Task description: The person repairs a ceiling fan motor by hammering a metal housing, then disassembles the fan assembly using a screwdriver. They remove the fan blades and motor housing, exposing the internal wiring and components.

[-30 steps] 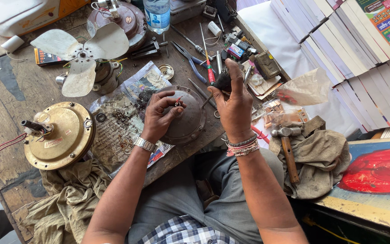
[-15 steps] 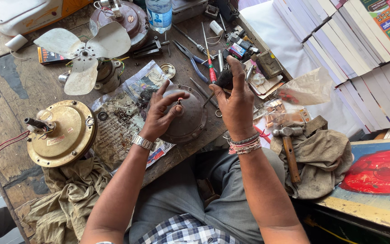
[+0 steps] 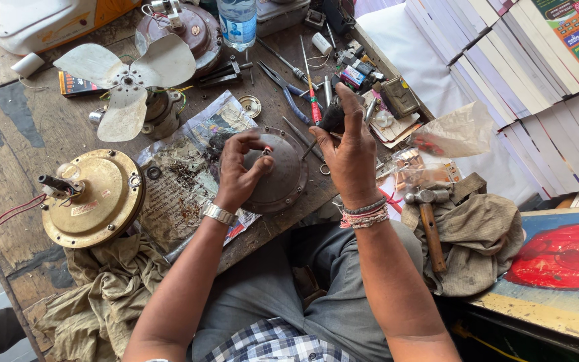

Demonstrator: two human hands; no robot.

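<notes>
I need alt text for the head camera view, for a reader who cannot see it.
A person's left hand pinches the centre of a dark round motor cover on a cluttered wooden workbench, while the right hand holds a dark-handled tool beside it.

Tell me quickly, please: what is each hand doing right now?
Left hand: fingers pinched at the centre of the round grey motor cover, resting on it.
Right hand: closed on a dark-handled screwdriver.
</notes>
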